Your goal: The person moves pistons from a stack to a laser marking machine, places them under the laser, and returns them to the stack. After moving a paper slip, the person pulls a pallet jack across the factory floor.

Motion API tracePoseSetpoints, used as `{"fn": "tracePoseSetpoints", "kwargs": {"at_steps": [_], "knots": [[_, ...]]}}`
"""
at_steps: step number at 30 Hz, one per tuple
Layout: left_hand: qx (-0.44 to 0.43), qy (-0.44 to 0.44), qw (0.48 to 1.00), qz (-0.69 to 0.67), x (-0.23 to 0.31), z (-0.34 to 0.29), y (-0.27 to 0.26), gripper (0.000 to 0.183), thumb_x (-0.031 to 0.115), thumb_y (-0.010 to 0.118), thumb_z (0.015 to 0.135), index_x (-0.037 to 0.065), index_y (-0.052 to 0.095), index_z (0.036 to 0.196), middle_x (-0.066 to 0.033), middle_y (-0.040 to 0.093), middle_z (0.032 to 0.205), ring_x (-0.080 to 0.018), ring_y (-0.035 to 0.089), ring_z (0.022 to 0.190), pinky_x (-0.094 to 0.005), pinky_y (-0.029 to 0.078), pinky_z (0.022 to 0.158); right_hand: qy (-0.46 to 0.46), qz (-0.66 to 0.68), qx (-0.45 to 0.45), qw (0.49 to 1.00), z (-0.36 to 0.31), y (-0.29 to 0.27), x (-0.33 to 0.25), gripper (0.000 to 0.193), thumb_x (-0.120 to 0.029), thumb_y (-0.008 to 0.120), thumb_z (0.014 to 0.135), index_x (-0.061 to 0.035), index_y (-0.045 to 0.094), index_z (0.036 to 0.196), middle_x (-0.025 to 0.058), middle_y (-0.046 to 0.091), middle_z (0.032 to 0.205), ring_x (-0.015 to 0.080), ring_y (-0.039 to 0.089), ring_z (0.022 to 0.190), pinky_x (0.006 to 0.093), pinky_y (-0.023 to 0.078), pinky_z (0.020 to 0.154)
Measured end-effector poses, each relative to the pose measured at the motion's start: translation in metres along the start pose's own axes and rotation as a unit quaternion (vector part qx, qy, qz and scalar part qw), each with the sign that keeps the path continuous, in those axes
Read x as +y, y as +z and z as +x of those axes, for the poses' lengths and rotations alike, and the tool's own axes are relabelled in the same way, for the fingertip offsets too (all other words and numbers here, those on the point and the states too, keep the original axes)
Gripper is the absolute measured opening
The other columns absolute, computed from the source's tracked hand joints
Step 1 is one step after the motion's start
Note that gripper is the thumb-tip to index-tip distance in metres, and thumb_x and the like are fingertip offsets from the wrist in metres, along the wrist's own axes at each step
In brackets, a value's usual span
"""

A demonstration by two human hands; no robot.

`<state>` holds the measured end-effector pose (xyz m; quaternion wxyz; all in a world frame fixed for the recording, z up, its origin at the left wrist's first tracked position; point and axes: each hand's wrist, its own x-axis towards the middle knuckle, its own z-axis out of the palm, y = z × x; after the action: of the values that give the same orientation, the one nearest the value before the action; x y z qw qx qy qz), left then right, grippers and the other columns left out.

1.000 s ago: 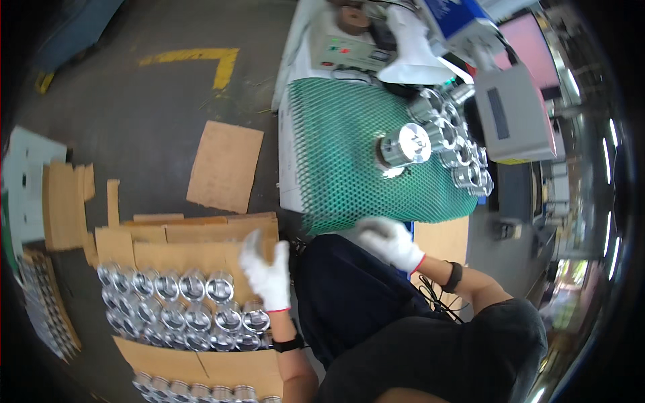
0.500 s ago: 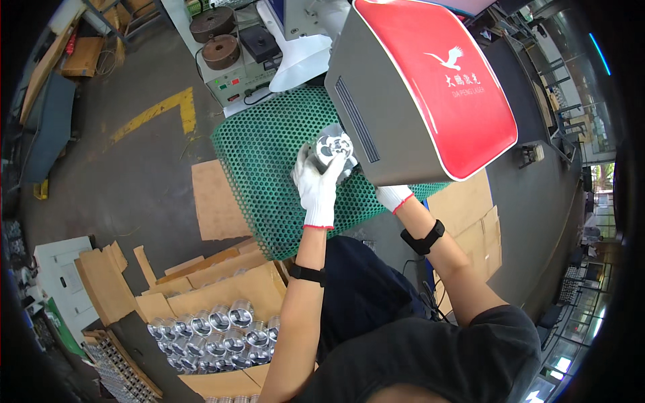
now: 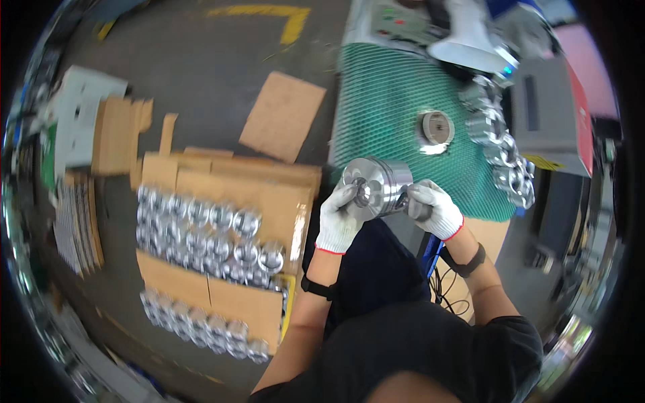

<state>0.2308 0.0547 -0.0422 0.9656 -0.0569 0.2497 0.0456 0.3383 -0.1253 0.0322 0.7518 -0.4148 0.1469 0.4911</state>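
Note:
In my white-gloved left hand (image 3: 339, 218) is a shiny silver piston (image 3: 379, 185), tilted on its side, the fingers gripping its near left part. My right hand (image 3: 438, 209), also gloved, is closed around a small grey rounded metal piece (image 3: 420, 205) at the piston's right end; its exact kind is blurred. Both hands are above my lap, at the near edge of the green mesh mat (image 3: 383, 101). Beyond them on the mat stands a round metal fixture (image 3: 438, 127). Several silver pistons (image 3: 500, 144) form a row along the mat's right side.
Left of me, a cardboard box (image 3: 275, 185) holds many pistons (image 3: 201, 232) in rows, with cardboard between layers. A grey machine housing (image 3: 547, 114) with a red cover stands at the right. Black cables (image 3: 447, 292) hang below my right arm. A cardboard sheet (image 3: 283, 115) lies on the floor.
My view has swung left and down. Both hands have come back from the fixture under the machine to near my lap, now with a piston in the left and a grey piece in the right.

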Motion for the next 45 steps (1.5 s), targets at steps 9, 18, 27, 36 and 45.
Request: {"fn": "tracePoseSetpoints", "kwargs": {"at_steps": [9, 18, 27, 36, 45], "knots": [[0.347, 0.188, 0.822, 0.409, 0.014, -0.174, -0.179, 0.042, 0.026, 0.061, 0.095, 0.000, 0.059, 0.128, -0.0094, 0.062, 0.125, -0.0184, 0.054, 0.120, -0.0305, 0.039, 0.106, 0.185, -0.585, -0.226, 0.757, 0.130, 0.035, 0.163, 0.035, -0.036, 0.066, 0.090, -0.0032, 0.075, 0.084, 0.0087, 0.071, 0.090, 0.0176, 0.065, 0.083, 0.0323, 0.050, 0.080], [0.582, 0.274, 0.750, 0.156, -0.082, -0.296, -0.267, 0.032, 0.028, 0.063, 0.093, 0.006, 0.066, 0.117, -0.0028, 0.067, 0.111, -0.0120, 0.058, 0.096, -0.0267, 0.042, 0.086, -0.162, -0.860, -0.459, 0.150, 0.211, 0.066, 0.300, 0.030, -0.030, 0.069, 0.077, -0.0006, 0.073, 0.075, 0.0194, 0.069, 0.074, 0.0351, 0.068, 0.075, 0.0432, 0.053, 0.073], [0.525, 0.293, 0.790, 0.115, -0.096, -0.280, -0.248, 0.031, 0.019, 0.063, 0.095, 0.002, 0.063, 0.121, -0.0070, 0.065, 0.116, -0.0148, 0.058, 0.110, -0.0277, 0.043, 0.101, -0.222, -0.865, -0.398, 0.207, 0.226, 0.054, 0.361, 0.019, -0.015, 0.051, 0.090, -0.0020, 0.065, 0.091, 0.0206, 0.067, 0.094, 0.0372, 0.065, 0.087, 0.0455, 0.052, 0.080], [0.530, 0.306, 0.768, 0.188, -0.086, -0.314, -0.263, 0.042, 0.024, 0.065, 0.094, -0.003, 0.057, 0.126, -0.0133, 0.064, 0.121, -0.0194, 0.058, 0.115, -0.0299, 0.042, 0.103, -0.178, -0.870, -0.459, -0.018, 0.200, 0.077, 0.340, 0.029, -0.020, 0.063, 0.079, -0.0034, 0.072, 0.101, 0.0190, 0.066, 0.112, 0.0327, 0.060, 0.108, 0.0443, 0.046, 0.092], [0.686, 0.276, 0.673, 0.030, -0.199, -0.341, -0.269, 0.042, 0.030, 0.054, 0.097, -0.002, 0.059, 0.124, -0.0175, 0.064, 0.122, -0.0275, 0.058, 0.117, -0.0340, 0.042, 0.102, -0.214, -0.803, -0.545, 0.114, 0.138, 0.047, 0.295, 0.016, -0.029, 0.069, 0.077, -0.0138, 0.075, 0.081, 0.0128, 0.066, 0.099, 0.0337, 0.060, 0.097, 0.0462, 0.047, 0.084]]}}
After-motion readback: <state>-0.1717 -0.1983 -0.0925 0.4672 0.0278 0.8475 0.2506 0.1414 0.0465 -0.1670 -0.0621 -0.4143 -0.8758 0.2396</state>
